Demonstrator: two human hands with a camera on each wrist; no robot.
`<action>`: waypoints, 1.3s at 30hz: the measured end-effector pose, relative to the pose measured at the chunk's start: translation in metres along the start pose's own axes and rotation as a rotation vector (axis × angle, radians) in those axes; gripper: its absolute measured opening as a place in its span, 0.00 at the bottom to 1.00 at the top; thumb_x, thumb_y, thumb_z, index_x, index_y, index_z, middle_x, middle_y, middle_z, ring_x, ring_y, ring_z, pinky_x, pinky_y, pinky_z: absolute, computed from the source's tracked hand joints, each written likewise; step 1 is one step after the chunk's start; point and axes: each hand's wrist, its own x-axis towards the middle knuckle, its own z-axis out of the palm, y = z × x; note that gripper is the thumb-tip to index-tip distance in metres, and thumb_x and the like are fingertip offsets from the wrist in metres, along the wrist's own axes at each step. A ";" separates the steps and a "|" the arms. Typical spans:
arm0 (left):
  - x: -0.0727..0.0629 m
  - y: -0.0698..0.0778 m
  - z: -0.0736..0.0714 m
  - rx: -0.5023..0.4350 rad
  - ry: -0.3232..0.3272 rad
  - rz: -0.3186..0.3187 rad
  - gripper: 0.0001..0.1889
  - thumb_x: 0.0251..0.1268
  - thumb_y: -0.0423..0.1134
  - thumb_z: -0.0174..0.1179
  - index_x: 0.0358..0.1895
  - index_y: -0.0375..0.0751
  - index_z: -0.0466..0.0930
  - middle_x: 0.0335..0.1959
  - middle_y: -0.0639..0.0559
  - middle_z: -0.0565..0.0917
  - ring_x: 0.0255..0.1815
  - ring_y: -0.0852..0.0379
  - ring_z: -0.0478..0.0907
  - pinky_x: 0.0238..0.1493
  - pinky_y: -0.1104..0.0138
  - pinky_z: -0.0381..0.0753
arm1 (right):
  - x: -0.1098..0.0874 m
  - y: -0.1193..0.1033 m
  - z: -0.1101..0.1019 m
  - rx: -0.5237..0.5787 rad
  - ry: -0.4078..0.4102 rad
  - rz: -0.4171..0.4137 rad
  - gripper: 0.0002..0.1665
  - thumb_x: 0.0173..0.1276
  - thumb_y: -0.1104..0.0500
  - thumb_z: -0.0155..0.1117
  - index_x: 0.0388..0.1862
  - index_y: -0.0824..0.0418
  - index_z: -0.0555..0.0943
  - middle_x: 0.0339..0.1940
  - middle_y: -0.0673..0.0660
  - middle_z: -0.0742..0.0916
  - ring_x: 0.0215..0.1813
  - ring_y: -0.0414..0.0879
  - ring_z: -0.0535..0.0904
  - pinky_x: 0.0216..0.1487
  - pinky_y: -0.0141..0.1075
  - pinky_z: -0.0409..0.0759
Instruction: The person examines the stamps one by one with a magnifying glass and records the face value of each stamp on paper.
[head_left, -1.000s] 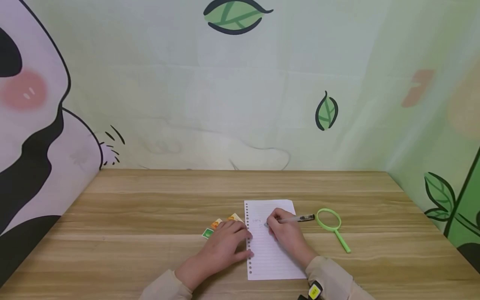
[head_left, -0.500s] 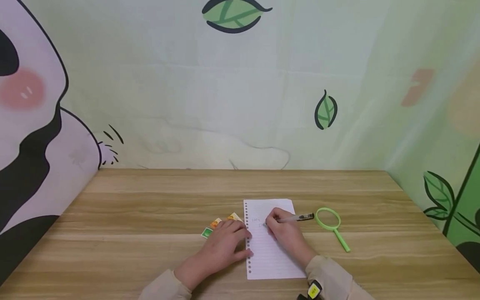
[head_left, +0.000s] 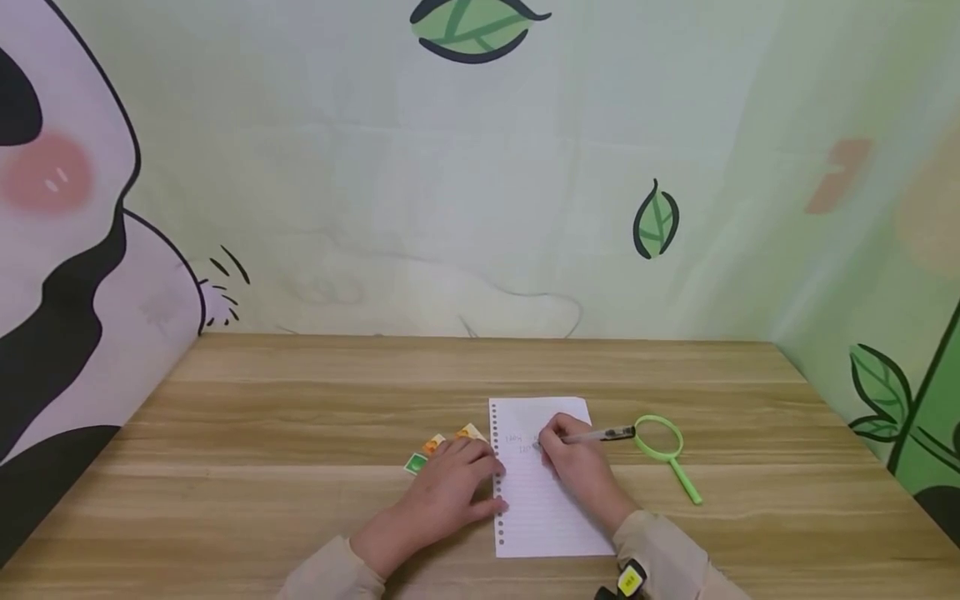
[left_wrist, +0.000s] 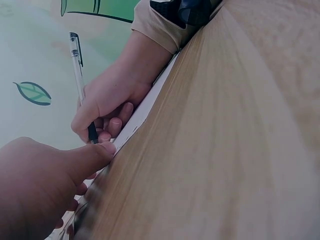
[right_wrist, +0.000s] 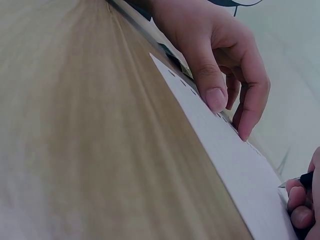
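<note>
My right hand (head_left: 581, 467) grips a clear-barrelled pen (head_left: 600, 435) with a black cap end, its tip on a sheet of lined paper (head_left: 551, 525). Faint handwriting stands in the upper part of the sheet, partly hidden by that hand. Along the punched left edge, the fingertips and thumb of my left hand (head_left: 446, 492) press the paper onto the table. In the right wrist view, the left thumb (right_wrist: 216, 100) rests beside the row of holes. The left wrist view shows the pen (left_wrist: 77, 70) slanting up out of the right fist.
A green magnifying glass (head_left: 678, 471) lies right of the paper, its ring near the pen's end. Several small cards, one a green card (head_left: 415, 464) and one an orange card (head_left: 432, 444), lie partly under the left hand. The wooden table (head_left: 262, 400) meets a printed wall cloth (head_left: 337, 208).
The pen and right hand have shifted slightly to the right along the written line, and a few more marks show. The left hand keeps its place on the paper's edge.
</note>
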 end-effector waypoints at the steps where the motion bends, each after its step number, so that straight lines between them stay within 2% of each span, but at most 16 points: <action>1: 0.000 0.000 0.000 -0.001 0.001 0.002 0.18 0.56 0.55 0.66 0.44 0.48 0.82 0.46 0.55 0.80 0.53 0.55 0.75 0.61 0.58 0.72 | 0.000 0.000 0.000 0.003 -0.001 -0.002 0.08 0.63 0.63 0.53 0.24 0.62 0.74 0.16 0.51 0.76 0.17 0.39 0.69 0.19 0.28 0.66; 19: 0.001 0.000 0.001 0.002 -0.003 0.009 0.18 0.56 0.54 0.66 0.44 0.48 0.82 0.47 0.55 0.80 0.53 0.55 0.75 0.62 0.57 0.72 | -0.001 -0.001 -0.001 0.010 0.022 0.001 0.10 0.65 0.64 0.52 0.23 0.63 0.74 0.14 0.51 0.75 0.16 0.40 0.68 0.17 0.29 0.67; 28: 0.001 0.000 0.000 0.000 -0.008 0.001 0.18 0.57 0.54 0.66 0.44 0.48 0.82 0.47 0.55 0.80 0.53 0.55 0.75 0.61 0.57 0.72 | 0.001 0.001 0.000 -0.015 0.009 -0.037 0.10 0.62 0.64 0.54 0.20 0.59 0.74 0.14 0.50 0.76 0.20 0.41 0.69 0.22 0.27 0.65; 34: 0.001 0.000 0.001 0.002 0.003 0.008 0.18 0.56 0.54 0.66 0.44 0.48 0.82 0.47 0.55 0.80 0.53 0.55 0.75 0.61 0.57 0.72 | 0.000 0.001 -0.001 -0.004 0.014 -0.009 0.11 0.64 0.63 0.53 0.20 0.61 0.73 0.13 0.50 0.75 0.17 0.41 0.68 0.19 0.28 0.65; 39: 0.001 0.000 0.002 0.005 0.006 0.001 0.18 0.56 0.55 0.66 0.44 0.49 0.82 0.47 0.56 0.80 0.53 0.55 0.75 0.61 0.58 0.72 | 0.001 0.000 -0.001 -0.005 0.030 -0.020 0.12 0.64 0.64 0.52 0.20 0.61 0.73 0.12 0.50 0.75 0.15 0.42 0.68 0.17 0.29 0.65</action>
